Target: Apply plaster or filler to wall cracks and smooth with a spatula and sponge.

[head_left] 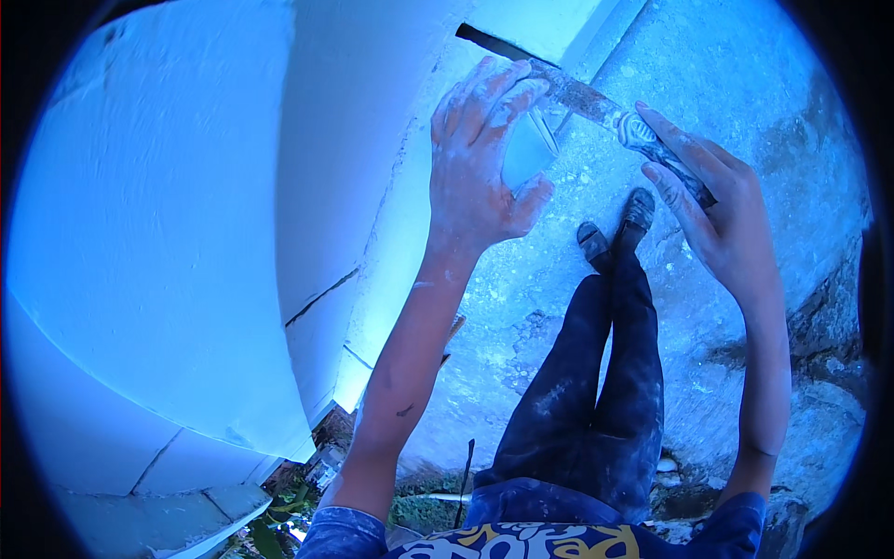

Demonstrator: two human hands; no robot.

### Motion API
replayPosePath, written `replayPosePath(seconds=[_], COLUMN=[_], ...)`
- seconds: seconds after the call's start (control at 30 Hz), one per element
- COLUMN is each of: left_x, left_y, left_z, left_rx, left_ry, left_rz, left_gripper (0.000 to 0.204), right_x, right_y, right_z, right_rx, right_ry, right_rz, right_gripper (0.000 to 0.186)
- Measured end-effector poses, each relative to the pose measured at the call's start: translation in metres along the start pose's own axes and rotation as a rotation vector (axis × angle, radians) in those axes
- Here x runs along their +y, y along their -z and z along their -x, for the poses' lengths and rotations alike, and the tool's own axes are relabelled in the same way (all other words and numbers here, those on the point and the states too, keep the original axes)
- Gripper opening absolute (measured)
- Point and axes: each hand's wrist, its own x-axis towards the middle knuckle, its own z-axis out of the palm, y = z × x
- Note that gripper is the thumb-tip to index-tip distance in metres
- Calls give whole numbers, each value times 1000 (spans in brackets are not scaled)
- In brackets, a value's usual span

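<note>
My left hand (480, 158), dusted white, curls its fingers at the long, narrow metal tool (582, 101); a pale flat piece (526, 149) with a thin edge shows between its thumb and fingers. My right hand (717, 210) grips the tool's patterned, white-smeared handle between thumb and fingers. The tool slants from upper left to lower right, with its far part partly hidden by my left fingers.
A pale plastered wall (158, 186) with cracks and ledges fills the left side. My dusty shoes (635, 214) and legs are on rough, dusty ground (754, 102). Green leaves (265, 536) show at the lower left, and darker broken rock (810, 326) at the right.
</note>
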Motion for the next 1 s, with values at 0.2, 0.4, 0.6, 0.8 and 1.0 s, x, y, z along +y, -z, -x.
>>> replayPosePath(seconds=[0.2,0.4,0.6,0.8,1.0], left_x=[-10,-17,-8,-19,-8], left_y=[-14,-4,-12,-2,-8], left_z=[-9,3,-6,3,-3], left_rx=[399,437,472,452,417], left_ry=[46,59,62,68,102], left_rz=[408,461,493,444,456], left_gripper=[68,67,56,54,57], right_x=[-28,-25,-26,-30,-9], right_y=[-18,2,23,0,-32], right_z=[-41,-34,-47,-16,-64], right_rx=[110,116,116,37,228], right_ry=[-23,-10,209,6,112], right_rz=[106,159,282,172,383], right_gripper=[41,49,46,48,48])
